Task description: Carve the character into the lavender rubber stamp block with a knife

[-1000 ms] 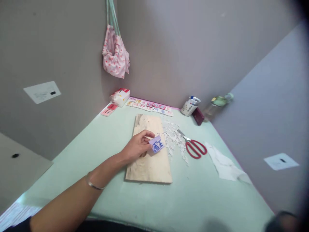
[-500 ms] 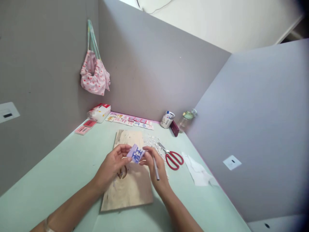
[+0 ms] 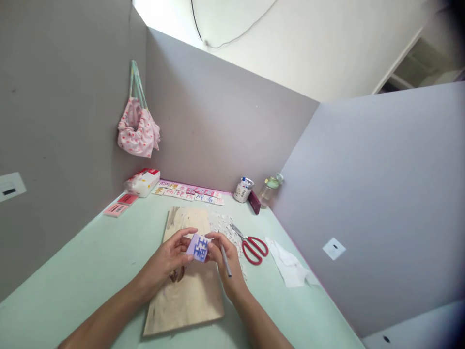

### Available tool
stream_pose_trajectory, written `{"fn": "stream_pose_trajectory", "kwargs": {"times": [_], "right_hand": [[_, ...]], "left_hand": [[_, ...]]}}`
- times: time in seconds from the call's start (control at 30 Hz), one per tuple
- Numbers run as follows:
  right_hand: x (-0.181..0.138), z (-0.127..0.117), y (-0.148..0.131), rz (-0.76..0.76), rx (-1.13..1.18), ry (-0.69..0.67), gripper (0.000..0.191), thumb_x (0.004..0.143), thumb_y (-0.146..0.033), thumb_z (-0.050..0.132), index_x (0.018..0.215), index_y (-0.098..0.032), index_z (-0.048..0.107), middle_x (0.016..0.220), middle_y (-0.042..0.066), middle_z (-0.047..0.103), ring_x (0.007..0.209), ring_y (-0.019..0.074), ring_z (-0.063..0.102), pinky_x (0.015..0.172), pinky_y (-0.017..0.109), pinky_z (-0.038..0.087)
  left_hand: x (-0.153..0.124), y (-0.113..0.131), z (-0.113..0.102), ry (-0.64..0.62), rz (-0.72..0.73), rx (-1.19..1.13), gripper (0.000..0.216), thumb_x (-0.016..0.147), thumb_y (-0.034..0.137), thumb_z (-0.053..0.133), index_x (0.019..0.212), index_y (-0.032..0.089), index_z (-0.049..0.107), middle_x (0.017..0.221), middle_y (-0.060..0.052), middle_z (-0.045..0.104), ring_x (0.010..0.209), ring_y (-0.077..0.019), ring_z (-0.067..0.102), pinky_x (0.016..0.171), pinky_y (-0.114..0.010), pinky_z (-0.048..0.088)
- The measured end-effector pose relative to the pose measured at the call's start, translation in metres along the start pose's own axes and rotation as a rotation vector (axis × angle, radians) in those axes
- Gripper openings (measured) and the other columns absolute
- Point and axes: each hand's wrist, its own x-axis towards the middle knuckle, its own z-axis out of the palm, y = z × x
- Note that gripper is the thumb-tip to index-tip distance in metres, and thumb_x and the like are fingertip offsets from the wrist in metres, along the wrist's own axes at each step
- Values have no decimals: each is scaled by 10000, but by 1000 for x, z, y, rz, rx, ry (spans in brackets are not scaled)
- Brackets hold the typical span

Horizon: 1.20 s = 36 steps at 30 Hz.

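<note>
Above a wooden board (image 3: pixel 189 305) I hold a small lilac piece (image 3: pixel 198 248) marked with blue Chinese-style strokes. My left hand (image 3: pixel 174 254) pinches its left edge between thumb and fingers. On the other side, my right hand (image 3: pixel 225 261) grips its right edge. A slim grey pen-like tool (image 3: pixel 225 261) is also tucked in my right hand, its rear end pointing down toward the wrist; the other end is hidden by the fingers. Beside that hand, pale scraps (image 3: pixel 220 224) lie scattered next to red-handled scissors (image 3: pixel 255 250). A brown ring-like mark or object (image 3: pixel 177 275) is partly hidden by my left hand.
White tissue (image 3: pixel 290 266) lies on the right. Lettered paper pieces (image 3: pixel 189 191) line the back, near a tissue pack (image 3: pixel 143 182), a can (image 3: pixel 243 189), a dark red box (image 3: pixel 254 202) and a bottle (image 3: pixel 270 191). Pink cards (image 3: pixel 116 209) lie left. Grey partitions (image 3: pixel 218 126) surround the table.
The view has tilted up and shifted slightly right, so everything sits lower and further left. The lilac piece has turned a little in my fingers; both hands keep their hold.
</note>
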Motion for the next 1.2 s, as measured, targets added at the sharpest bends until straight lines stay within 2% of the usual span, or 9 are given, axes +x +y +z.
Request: {"fn": "stream_pose_trajectory", "kwargs": {"times": [0.07, 0.13, 0.2, 0.27, 0.4, 0.53, 0.8, 1.03, 1.2], "right_hand": [[0, 0, -1, -1, 6, 2, 318, 889, -492, 695, 1025, -206, 676, 696, -30, 585, 665, 166, 625, 688, 298, 553], [-1, 0, -2, 0, 10, 5, 326, 881, -501, 706, 1013, -204, 681, 685, -33, 575, 660, 161, 615, 678, 287, 546], [-1, 1, -4, 2, 18, 10, 333, 879, -506, 709, 1010, -201, 682, 703, -28, 584, 669, 160, 614, 671, 280, 546], [-1, 1, -5, 8, 29, 10, 338, 895, -508, 692, 1025, -197, 675, 733, -16, 607, 676, 161, 624, 671, 284, 555], [1, 1, -3, 19, 54, -10, 380, 907, -515, 670, 1084, -180, 647, 743, -4, 641, 636, 161, 639, 668, 305, 571], [3, 0, 0, 20, 54, -37, 365, 847, -442, 732, 1077, -172, 645, 734, 0, 672, 625, 163, 649, 667, 305, 566], [4, 3, -4, 10, 4, -21, 265, 803, -260, 711, 1048, -179, 656, 769, 7, 715, 633, 153, 658, 667, 283, 549], [2, 4, -3, -52, -65, 24, 279, 777, -205, 701, 1052, -192, 660, 765, -9, 687, 638, 147, 630, 660, 271, 537], [2, 4, 0, -65, -88, 54, 258, 772, -220, 717, 1023, -195, 664, 730, -20, 666, 609, 142, 610, 647, 268, 522]], "left_hand": [[1, 0, -1, -24, 1, -5, 649, 813, 362, 797, 1379, 301, 487, 1055, -36, 666, 968, -207, 685, 557, -208, 440], [1, 0, -1, -40, 9, -15, 673, 780, 345, 828, 1367, 289, 506, 1111, -48, 683, 1061, -234, 681, 731, -249, 516], [2, -2, -1, -51, 15, -30, 684, 750, 337, 851, 1347, 271, 524, 1162, -59, 692, 1124, -253, 670, 933, -311, 509], [4, -4, -1, -48, 17, -41, 685, 737, 346, 859, 1330, 255, 529, 1170, -68, 701, 1137, -262, 668, 1009, -343, 481], [6, -8, -2, 23, 42, -45, 670, 741, 353, 854, 1308, 259, 510, 1091, -48, 707, 1102, -242, 666, 934, -300, 498], [8, -10, -2, 62, 83, -51, 656, 731, 344, 855, 1275, 253, 499, 1106, -49, 690, 1092, -229, 653, 932, -287, 500], [10, -19, -1, 56, 116, -60, 633, 741, 305, 845, 1253, 243, 478, 1151, -62, 680, 1082, -234, 656, 970, -321, 496], [9, -20, 0, 51, 120, -59, 580, 772, 290, 823, 1244, 245, 490, 1161, -63, 671, 1104, -236, 651, 962, -322, 502], [10, -20, 3, 57, 119, -58, 603, 735, 298, 843, 1224, 241, 496, 1148, -66, 666, 1123, -255, 646, 946, -328, 512]]}}
